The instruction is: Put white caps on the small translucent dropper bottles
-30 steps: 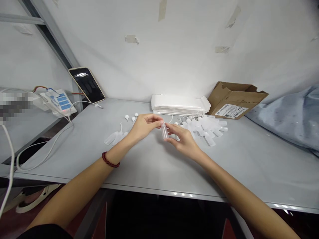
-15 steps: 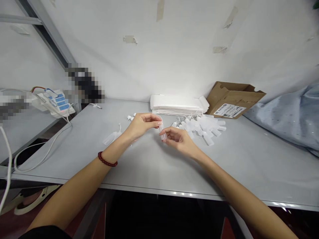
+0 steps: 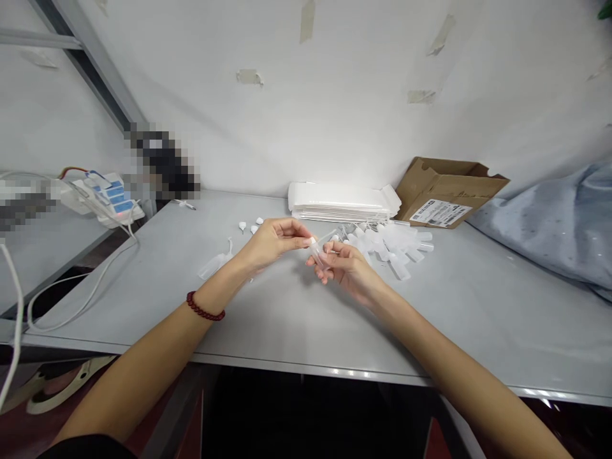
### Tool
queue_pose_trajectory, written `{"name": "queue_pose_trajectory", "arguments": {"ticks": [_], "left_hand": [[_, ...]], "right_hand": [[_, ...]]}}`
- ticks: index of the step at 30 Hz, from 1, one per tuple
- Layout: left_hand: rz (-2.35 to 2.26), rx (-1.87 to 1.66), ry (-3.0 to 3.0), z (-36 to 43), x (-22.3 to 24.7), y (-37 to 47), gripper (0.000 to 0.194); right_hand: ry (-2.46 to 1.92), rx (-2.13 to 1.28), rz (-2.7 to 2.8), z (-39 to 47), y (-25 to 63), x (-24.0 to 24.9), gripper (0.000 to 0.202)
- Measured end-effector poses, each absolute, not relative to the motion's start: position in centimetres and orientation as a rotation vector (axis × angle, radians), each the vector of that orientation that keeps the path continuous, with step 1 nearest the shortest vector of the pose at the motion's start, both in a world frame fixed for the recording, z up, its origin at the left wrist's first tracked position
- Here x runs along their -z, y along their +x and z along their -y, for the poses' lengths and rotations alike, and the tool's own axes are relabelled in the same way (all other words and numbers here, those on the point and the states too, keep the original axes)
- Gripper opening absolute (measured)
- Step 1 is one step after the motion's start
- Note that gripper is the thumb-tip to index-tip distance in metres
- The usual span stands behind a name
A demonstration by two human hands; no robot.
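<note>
Between my two hands is a small translucent plastic bottle (image 3: 318,254), tilted above the table. My right hand (image 3: 348,266) has its fingers closed around the bottle's body. At the bottle's top, thumb and fingertips of my left hand (image 3: 280,243) pinch a small white cap (image 3: 313,241). A thin clear strip sticks out from near the cap toward the right. Several loose white caps (image 3: 242,225) lie just beyond my left hand. Another translucent bottle (image 3: 213,266) rests near my left wrist, partly hidden. Beyond my right hand spreads a pile of similar bottles (image 3: 400,246).
A stack of flat white cartons (image 3: 342,196) lies against the wall, with an opened cardboard box (image 3: 447,191) to its right. Grey-blue fabric (image 3: 554,220) covers the right rear of the table (image 3: 296,319). On the left are a power strip (image 3: 115,197) and white cables (image 3: 102,290).
The bottle has tilted, and my right hand has turned with its fingers shifted around it. The white cap at its top now shows under my left fingertips.
</note>
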State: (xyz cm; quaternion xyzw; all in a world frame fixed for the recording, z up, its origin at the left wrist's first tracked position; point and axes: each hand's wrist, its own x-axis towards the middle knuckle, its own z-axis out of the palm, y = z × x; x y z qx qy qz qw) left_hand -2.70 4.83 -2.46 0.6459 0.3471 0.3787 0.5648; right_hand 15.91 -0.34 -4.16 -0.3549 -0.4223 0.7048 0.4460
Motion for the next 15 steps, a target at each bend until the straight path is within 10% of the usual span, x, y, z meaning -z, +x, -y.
{"name": "queue_pose_trajectory", "arguments": {"ticks": [15], "left_hand": [[-0.766, -0.920, 1.299, -4.43, 1.98, -2.45, 0.032]], "right_hand": [[-0.755, -1.842, 0.992, 0.59, 15.49, 3.78, 0.036]]}}
